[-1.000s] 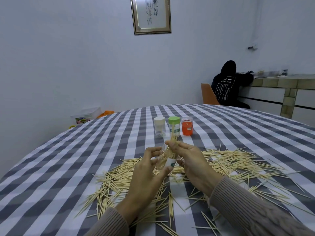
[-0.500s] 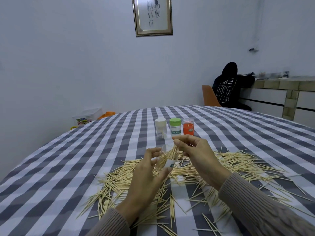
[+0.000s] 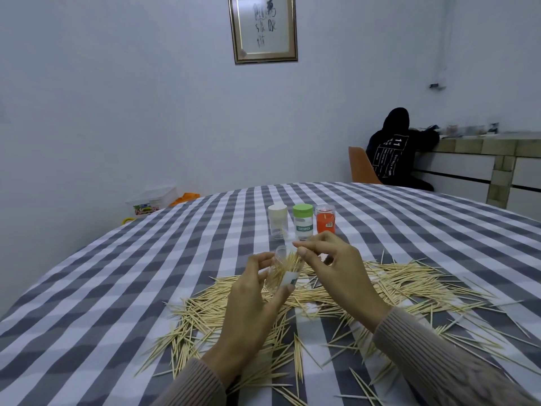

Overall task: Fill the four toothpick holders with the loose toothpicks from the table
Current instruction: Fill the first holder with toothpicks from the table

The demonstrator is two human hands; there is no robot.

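The left hand (image 3: 248, 300) grips a clear holder (image 3: 282, 271), tilted with its open mouth up and away from the person, lifted just above the worktop (image 3: 87, 303). A sheaf of toothpicks already stands inside it, leaning toward the mouth. The right hand (image 3: 333, 268) hovers at the rim with thumb and forefinger drawn together; whether the grip pinches a toothpick cannot be told.

The step appears to be seating the bundle. To do it well, the left hand should hold the holder steady at its slant so the sticks slide to the base and lie parallel, not crossed. The right fingertips should nudge the tips in together, lightly, since thin sticks snap or spring out. A gentle tap would likely settle them and free room.

The loose toothpicks (image 3: 395, 285) lie in a wide scatter under and around both hands. Three more holders stand in a row beyond: white (image 3: 278, 221), green-capped (image 3: 303, 221) and orange (image 3: 325, 219), so most of the task looks to remain.
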